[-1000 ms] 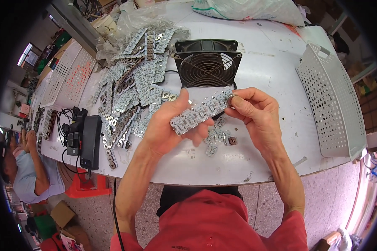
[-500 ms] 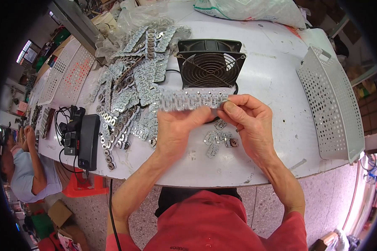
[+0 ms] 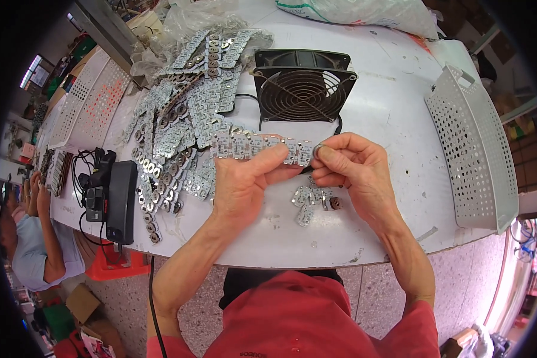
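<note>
My left hand (image 3: 244, 182) is closed on a strip of small circuit boards (image 3: 238, 145), its thumb lying over the front face. The strip is held level above the table, in front of the fan. At the strip's right end, my right hand (image 3: 358, 170) pinches a small round metallic piece (image 3: 318, 150) between thumb and fingers; whether this is joined to the strip I cannot tell. Below the hands lie several loose small boards (image 3: 305, 213), one with a dark round part (image 3: 335, 203). A large heap of board strips (image 3: 182, 119) spreads to the left.
A black fan (image 3: 304, 92) stands behind the strip. Perforated baskets stand at right (image 3: 474, 155) and far left (image 3: 92, 107). A black power adapter (image 3: 121, 203) with cables lies left, a plastic sack (image 3: 358, 17) at the back. Another person (image 3: 42, 244) sits at far left.
The strip has moved slightly left and now holds steadier, with its right end apart from or just touching the round piece. My right hand keeps its pinch.
</note>
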`<state>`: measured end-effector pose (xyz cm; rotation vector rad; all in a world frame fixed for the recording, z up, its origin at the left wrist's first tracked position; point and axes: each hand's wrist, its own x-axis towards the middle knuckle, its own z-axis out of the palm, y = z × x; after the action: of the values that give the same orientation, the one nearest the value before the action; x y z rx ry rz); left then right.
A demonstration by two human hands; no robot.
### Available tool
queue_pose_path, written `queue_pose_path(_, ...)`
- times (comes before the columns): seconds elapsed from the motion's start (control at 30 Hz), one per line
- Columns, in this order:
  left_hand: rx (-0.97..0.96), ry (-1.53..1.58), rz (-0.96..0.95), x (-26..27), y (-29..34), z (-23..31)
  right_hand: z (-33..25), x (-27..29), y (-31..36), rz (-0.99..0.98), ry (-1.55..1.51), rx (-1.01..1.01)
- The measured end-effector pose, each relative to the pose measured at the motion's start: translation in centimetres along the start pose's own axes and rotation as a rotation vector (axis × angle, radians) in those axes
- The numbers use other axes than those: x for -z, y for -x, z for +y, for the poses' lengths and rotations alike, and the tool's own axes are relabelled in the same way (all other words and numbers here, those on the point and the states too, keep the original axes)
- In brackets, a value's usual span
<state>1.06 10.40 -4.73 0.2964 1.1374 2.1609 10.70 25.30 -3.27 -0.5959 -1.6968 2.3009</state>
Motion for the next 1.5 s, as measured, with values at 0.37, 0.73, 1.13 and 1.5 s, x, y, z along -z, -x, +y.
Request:
queue_pose_path(0.37,-0.013,-0.152,-0.014,0.1,0.1,0.1,0.1,0.0,0.1,-0.044,0.103,0.046)
queue_pose_path(0.73,0.030,-0.178,-0.039,0.0,0.4,0.0,0.1,0.4,0.0,-0.113,0.164,0.086)
queue_pose_path(1.13,-0.042,-0.272,-0.071,-0.2,0.2,0.0,-0.4,0.3,-0.3,-0.115,0.204,0.131)
queue_pose_path(1.5,0.211,0.068,-0.069,1.0,0.0,-0.3,-0.1,-0.1,-0.4,-0.182,-0.045,-0.032)
